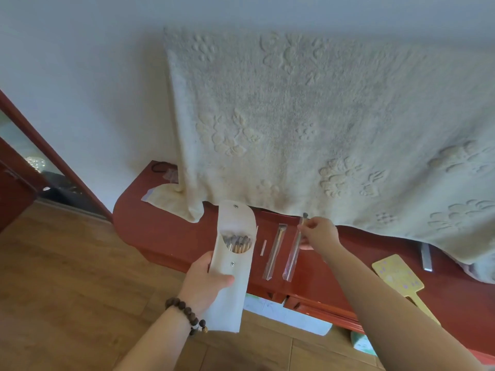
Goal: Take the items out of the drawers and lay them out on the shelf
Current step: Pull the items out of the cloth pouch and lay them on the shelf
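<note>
My left hand (207, 277) grips the white pouch (232, 261) of brushes above the red shelf (166, 231); my right hand (318, 231) pinches what looks like a sleeved brush (294, 250) resting there.

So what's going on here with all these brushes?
A person is laying makeup brushes out on a red wooden shelf. The left hand holds a white pouch, flap open, with more brushes still inside. The right hand pinches a single brush by its upper end, at the top of a clear sleeve lying on the shelf. Another sleeved brush already lies beside it. A cream blanket hangs over the back of the shelf.
</note>
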Available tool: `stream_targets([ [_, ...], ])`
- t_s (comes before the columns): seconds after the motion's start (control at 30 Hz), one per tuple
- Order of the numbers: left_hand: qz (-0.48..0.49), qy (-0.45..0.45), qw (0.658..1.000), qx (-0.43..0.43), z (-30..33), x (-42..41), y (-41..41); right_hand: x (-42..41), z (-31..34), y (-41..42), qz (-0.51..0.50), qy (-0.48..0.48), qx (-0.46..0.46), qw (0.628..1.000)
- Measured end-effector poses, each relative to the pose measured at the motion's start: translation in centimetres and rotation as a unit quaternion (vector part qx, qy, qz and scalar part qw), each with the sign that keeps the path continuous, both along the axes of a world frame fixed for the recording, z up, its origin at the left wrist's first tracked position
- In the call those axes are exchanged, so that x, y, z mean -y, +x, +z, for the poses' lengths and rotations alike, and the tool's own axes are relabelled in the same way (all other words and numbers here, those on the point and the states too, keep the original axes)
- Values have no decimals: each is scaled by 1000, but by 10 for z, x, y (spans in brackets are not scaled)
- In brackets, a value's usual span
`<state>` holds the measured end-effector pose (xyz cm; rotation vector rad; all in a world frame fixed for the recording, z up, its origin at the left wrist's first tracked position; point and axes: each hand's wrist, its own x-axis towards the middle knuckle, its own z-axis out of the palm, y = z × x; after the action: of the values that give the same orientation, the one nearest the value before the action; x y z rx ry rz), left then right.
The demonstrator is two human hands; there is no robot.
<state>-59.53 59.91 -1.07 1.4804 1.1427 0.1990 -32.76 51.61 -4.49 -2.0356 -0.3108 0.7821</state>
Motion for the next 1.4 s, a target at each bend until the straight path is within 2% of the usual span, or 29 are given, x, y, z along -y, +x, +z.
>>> stream_targets([
  [0.13, 4, 0, 1000, 0, -4, 0, -3, -10, -35, 8, 51, -97, -4, 994],
  [0.3, 13, 1, 1000, -8, -8, 1, -10, -24, -50, 5, 147, -220, 68, 962],
  [0.5, 17, -4, 1000, -22, -8, 6, -12, -27, -56, 4, 149, -225, 105, 957],
  [0.73, 5, -2, 1000, -15, -8, 10, -11, -21, -59, 10, 109, -211, 83, 968],
  [0.83, -7, 2, 1000, -4, -5, 10, -12, -14, -47, 7, 81, -171, 129, 974],
  [0.9, -20, 6, 1000, 0, -2, 12, -11, -13, -28, -3, 63, -100, 139, 983],
  [0.93, -30, 10, 1000, 3, 0, 13, -9, -15, -15, -11, 56, -48, 102, 992],
  [1.0, -48, 11, 999, 14, 5, 14, -7, -21, 11, -29, 68, 76, -59, 993],
  [1.07, -59, 3, 998, 33, 9, 15, -5, -26, 35, -42, 105, 174, -222, 954],
  [1.13, -67, -5, 997, 49, 14, 17, -3, -27, 56, -48, 114, 238, -284, 922],
  [1.2, -67, -11, 996, 63, 19, 18, -3, -27, 75, -53, 101, 274, -228, 929],
  [1.3, -64, -29, 994, 81, 27, 16, -3, -19, 99, -61, 124, 280, -46, 951],
  [1.4, -49, -39, 993, 103, 41, 12, 1, -1, 117, -77, 194, 292, 44, 935],
])
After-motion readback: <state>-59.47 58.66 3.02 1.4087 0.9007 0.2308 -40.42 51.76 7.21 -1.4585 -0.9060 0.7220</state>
